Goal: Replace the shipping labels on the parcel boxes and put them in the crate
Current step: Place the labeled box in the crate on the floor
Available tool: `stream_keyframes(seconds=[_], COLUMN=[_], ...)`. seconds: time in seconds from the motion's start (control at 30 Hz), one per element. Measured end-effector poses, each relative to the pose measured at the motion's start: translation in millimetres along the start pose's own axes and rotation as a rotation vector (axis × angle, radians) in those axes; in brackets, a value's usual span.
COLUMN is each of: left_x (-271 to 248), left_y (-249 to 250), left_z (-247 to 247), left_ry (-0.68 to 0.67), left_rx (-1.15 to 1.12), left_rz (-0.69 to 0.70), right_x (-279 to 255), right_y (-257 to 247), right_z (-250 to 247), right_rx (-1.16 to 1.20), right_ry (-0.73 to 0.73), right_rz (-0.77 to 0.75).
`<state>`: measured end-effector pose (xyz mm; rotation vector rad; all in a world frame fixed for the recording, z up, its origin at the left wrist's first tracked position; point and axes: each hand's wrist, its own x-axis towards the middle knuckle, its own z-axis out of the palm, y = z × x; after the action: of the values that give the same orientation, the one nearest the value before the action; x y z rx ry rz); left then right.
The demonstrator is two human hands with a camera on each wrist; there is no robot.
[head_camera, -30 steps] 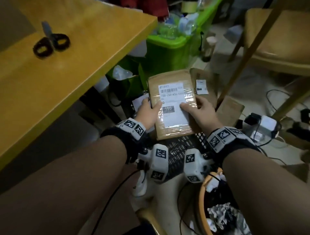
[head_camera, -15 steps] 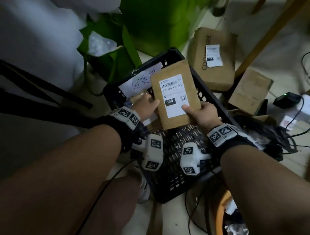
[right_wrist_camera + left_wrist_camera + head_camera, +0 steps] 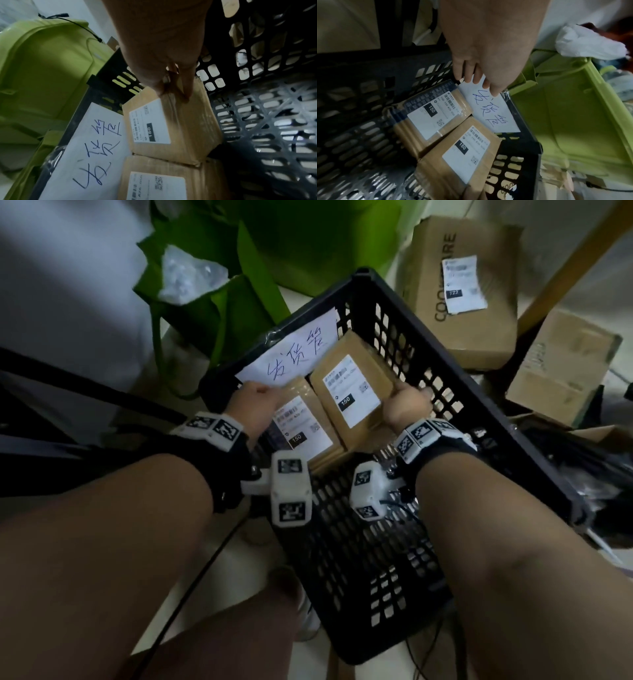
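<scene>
- Black crate (image 3: 486,419) with slotted walls sits on the floor, seen from above in the head view, between both forearms.
- Right hand (image 3: 406,405) grips the right edge of a brown box (image 3: 356,392); the right wrist view shows its fingers (image 3: 186,86) curled over that edge, thumb on the label side.
- Held box is tilted and down inside the crate, its far corner toward 12 o'clock by the crate's back wall. White label (image 3: 349,390) with a black "150" patch faces up.
- A second box (image 3: 305,422) lies in the crate at 9 o'clock of the held one, the two side by side and touching along one edge; it carries the same kind of label, also marked "150". More flat brown packs seem stacked beneath it; count unclear.
- Left hand (image 3: 257,405) is over the second box's left side, fingers (image 3: 469,73) straight and together, holding nothing, tips at the lower edge of a white paper sheet (image 3: 291,354).
- Whether the left fingertips touch the sheet or the box, I cannot tell.
- Paper sheet with blue handwritten characters is fixed to the crate's left wall, at 11 o'clock of the held box.
- Outside the crate: large cardboard carton (image 3: 462,299) with its own label at 1 o'clock, a smaller carton (image 3: 561,371) at 3 o'clock, green bin (image 3: 573,121) at 11 o'clock with a crumpled white bag (image 3: 191,275) on it.
</scene>
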<state>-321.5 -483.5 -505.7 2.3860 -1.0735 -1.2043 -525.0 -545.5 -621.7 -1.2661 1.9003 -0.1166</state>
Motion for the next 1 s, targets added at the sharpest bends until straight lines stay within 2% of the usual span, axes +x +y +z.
stream_keyframes(seconds=[0.13,0.3,0.47,0.57,0.67,0.83,1.0], left_x=[10.5,9.3,7.7,10.2,11.0,4.6,-20.5], left_y=[-1.9,-9.7,-15.2,-17.7,-18.3,-9.3,9.3], left_z=[-0.2,10.6,16.5,17.3,18.0,19.0,6.4], left_ry=[0.038,0.028,0.069,0.076,0.085,0.076,0.077], left_rx=[-0.064,-0.094,-0.070,-0.050,-0.044,-0.072,-0.090], left_rz=[-0.032,-0.067,-0.099,-0.094,-0.098,-0.086,-0.017], right_x=[8.1,12.3,13.8,10.0,7.0,6.1,-29.7], right_y=[-1.0,6.8,20.1,22.1,22.6,16.3,-14.2], right_z=[3.8,-0.7,3.1,7.9,17.0,12.4,-27.5], right_rx=[0.054,-0.027,0.086,0.146,0.145,0.242,0.025], right_ry=[-0.065,-0.054,-0.046,-0.053,-0.146,-0.292,-0.346], right_rz=[0.005,0.027,0.013,0.101,0.190,0.178,0.016])
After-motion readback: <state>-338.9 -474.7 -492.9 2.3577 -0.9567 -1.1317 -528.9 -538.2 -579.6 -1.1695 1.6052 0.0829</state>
